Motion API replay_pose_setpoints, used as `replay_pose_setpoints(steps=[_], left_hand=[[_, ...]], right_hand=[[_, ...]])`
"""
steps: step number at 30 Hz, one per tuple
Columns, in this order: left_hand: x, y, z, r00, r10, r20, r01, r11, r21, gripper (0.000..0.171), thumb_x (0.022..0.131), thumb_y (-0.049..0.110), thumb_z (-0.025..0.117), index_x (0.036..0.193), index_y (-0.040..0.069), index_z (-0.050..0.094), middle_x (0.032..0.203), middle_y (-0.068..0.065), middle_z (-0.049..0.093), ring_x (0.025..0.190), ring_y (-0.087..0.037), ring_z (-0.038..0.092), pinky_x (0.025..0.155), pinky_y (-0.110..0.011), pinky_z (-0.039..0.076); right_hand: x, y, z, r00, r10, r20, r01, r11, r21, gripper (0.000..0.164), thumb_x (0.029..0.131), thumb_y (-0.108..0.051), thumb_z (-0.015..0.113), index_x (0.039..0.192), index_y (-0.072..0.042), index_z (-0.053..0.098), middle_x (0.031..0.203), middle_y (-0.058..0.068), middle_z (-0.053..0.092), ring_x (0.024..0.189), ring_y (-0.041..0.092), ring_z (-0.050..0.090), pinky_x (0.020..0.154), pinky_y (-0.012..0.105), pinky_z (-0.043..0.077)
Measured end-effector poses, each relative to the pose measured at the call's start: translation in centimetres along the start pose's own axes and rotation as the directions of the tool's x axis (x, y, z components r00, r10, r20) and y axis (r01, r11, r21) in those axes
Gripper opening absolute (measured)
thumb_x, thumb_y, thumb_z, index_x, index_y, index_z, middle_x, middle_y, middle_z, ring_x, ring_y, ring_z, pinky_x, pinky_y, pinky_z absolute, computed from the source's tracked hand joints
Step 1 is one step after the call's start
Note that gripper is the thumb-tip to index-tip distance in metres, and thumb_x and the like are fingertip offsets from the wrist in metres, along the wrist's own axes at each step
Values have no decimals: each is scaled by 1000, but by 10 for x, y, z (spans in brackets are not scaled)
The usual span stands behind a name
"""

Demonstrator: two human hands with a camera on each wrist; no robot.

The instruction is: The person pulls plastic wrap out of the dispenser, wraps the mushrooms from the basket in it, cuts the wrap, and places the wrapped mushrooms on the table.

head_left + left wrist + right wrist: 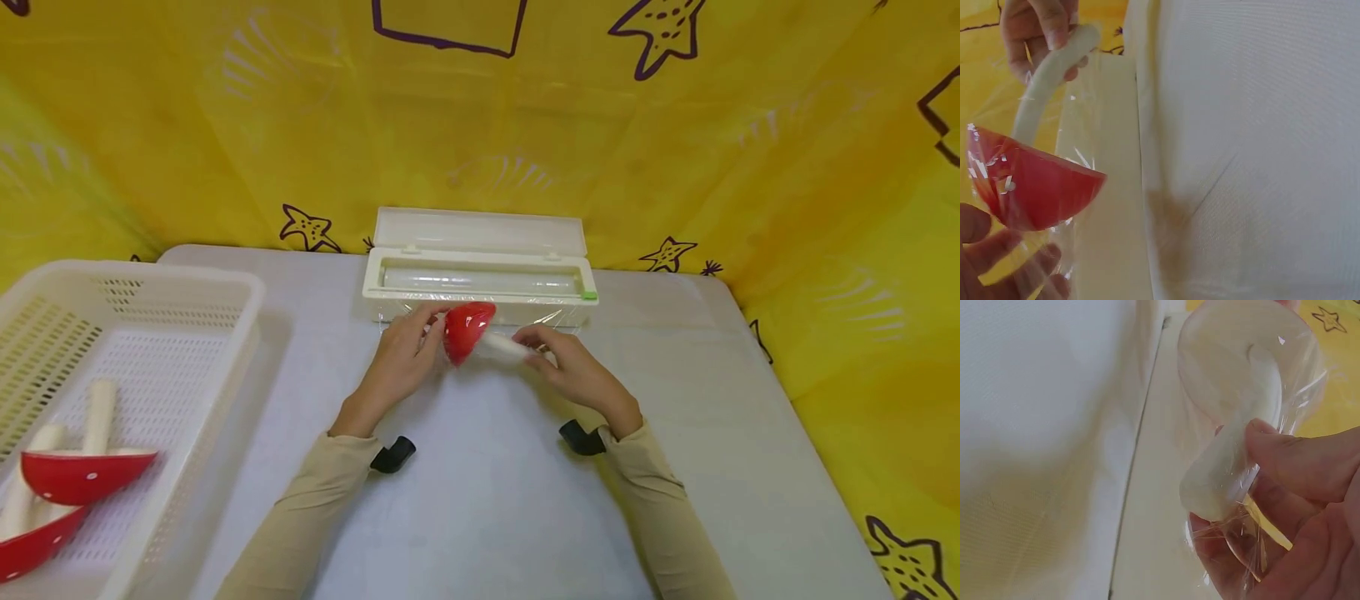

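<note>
A ladle [468, 329] with a red bowl and a curved white handle is held above the table, wrapped in clear cling film [1082, 134]. My left hand [405, 354] is at the bowl, its thumb and curled fingers around the rounded underside over the film. On the other side, my right hand [573, 367] pinches the handle near its end through the film, thumb [1285, 450] on top and fingers beneath. Right behind the ladle stands a white cling film dispenser [480, 312], lid raised, with a roll [480, 281] inside. Film hangs over its front edge.
At the left, a white plastic basket [258, 287] with perforated walls holds more red ladles [86, 477] with white handles. A green piece [589, 296] sits at the dispenser's right end. A yellow patterned cloth [480, 125] hangs behind the white table [480, 517].
</note>
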State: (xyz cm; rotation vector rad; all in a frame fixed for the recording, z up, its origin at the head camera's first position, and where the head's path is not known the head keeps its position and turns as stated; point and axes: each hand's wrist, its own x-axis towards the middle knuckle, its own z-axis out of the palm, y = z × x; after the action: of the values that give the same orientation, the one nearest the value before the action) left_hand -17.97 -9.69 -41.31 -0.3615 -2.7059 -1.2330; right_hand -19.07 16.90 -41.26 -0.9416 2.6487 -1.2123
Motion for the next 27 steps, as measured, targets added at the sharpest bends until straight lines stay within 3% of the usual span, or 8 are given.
replay_pose_setpoints(steps=[5, 8, 11, 14, 22, 27], left_hand=[[-1, -1, 1, 984, 103, -147, -106, 994, -13, 33, 96, 9, 59, 129, 1, 58, 114, -19, 62, 104, -34, 56, 91, -47, 48], [0, -2, 1, 967, 192, -165, -208, 975, -83, 30, 94, 3, 63, 124, 1, 60, 115, -16, 64, 102, -31, 59, 91, -46, 52], [1, -3, 0, 955, 265, -132, -281, 951, -125, 31, 94, -1, 61, 125, 4, 62, 121, -14, 63, 109, -29, 60, 96, -47, 53], [1, -2, -2, 951, 295, -88, -306, 942, -142, 35, 95, -1, 58, 129, 7, 62, 128, -13, 60, 119, -28, 57, 100, -46, 52], [0, -1, -5, 964, 257, 69, -252, 965, -73, 47, 100, 16, 57, 144, 7, 47, 140, -14, 56, 128, -32, 54, 109, -49, 44], [0, -2, -4, 963, 230, 141, -231, 973, -7, 76, 86, 25, 77, 150, 13, 38, 147, -9, 50, 134, -31, 48, 112, -56, 36]], right_hand=[[-1, -1, -2, 999, 32, 16, -33, 999, 30, 28, 95, -2, 62, 123, 1, 58, 120, 15, 67, 104, 29, 64, 94, 42, 52], [-1, -2, -3, 999, 40, 12, -40, 998, 42, 28, 97, -4, 60, 124, 1, 57, 120, 16, 67, 104, 29, 64, 93, 43, 52], [-2, -1, -4, 999, 33, 4, -33, 998, 52, 27, 98, -5, 58, 125, 1, 57, 120, 17, 67, 103, 30, 65, 92, 44, 52], [-2, 0, -5, 1000, 29, 2, -29, 998, 60, 28, 99, -6, 57, 126, 1, 57, 121, 18, 66, 103, 30, 65, 91, 43, 51], [-2, 0, -7, 999, 50, 14, -52, 994, 92, 30, 99, -8, 57, 129, -1, 57, 126, 16, 65, 103, 28, 64, 90, 40, 51], [-2, 1, -6, 999, 48, 14, -49, 995, 88, 31, 100, -8, 57, 130, -1, 57, 127, 16, 64, 104, 28, 65, 91, 39, 52]])
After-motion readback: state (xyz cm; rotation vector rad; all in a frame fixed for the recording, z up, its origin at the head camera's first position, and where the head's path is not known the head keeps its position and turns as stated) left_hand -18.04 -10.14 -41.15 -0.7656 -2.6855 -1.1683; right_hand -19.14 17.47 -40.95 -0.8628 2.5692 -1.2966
